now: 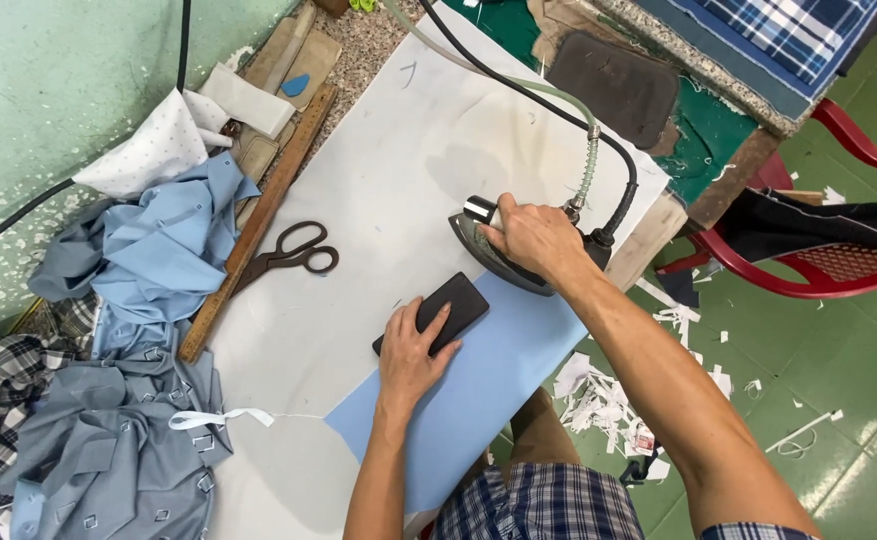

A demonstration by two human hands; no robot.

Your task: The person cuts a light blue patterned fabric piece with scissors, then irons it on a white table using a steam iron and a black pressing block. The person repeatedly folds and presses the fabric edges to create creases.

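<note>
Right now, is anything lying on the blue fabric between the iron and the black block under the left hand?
Nothing visible does. The iron, held by the right hand, sits just beyond the black block under the left hand, with only flat blue fabric showing between them. The scissors lie off to the side.

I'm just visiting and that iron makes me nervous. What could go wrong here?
The left hand presses a black block on the light blue fabric right beside the iron that the right hand holds; its fingers could get burned. The iron's black cord and hose trail across the white sheet and might snag.
</note>
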